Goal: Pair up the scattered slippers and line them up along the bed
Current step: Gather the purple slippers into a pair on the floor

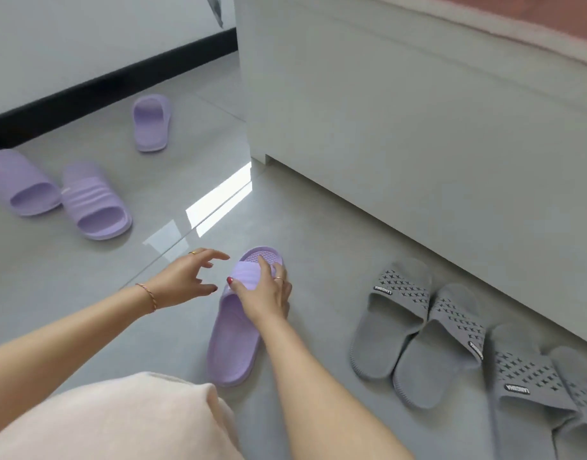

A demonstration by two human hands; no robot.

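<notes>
Right hand (269, 295) grips ribbed lilac slipper (234, 336) on glossy floor (86, 280).

Four slippers (458, 353) sit in a row along the bed (418, 111), at right. One slipper (234, 336) lies left of them — under the right hand (269, 293). Three more slippers (93, 200) lie scattered far left, near the wall (69, 34).

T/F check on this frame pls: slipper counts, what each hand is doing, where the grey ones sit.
1. The right hand grips the strap of a purple slipper. True.
2. The left hand holds a slipper. False: it hovers open, holding nothing.
3. Four grey slippers lie beside the bed. True.
4. All purple slippers are paired by the bed. False: three lie scattered near the wall.
</notes>
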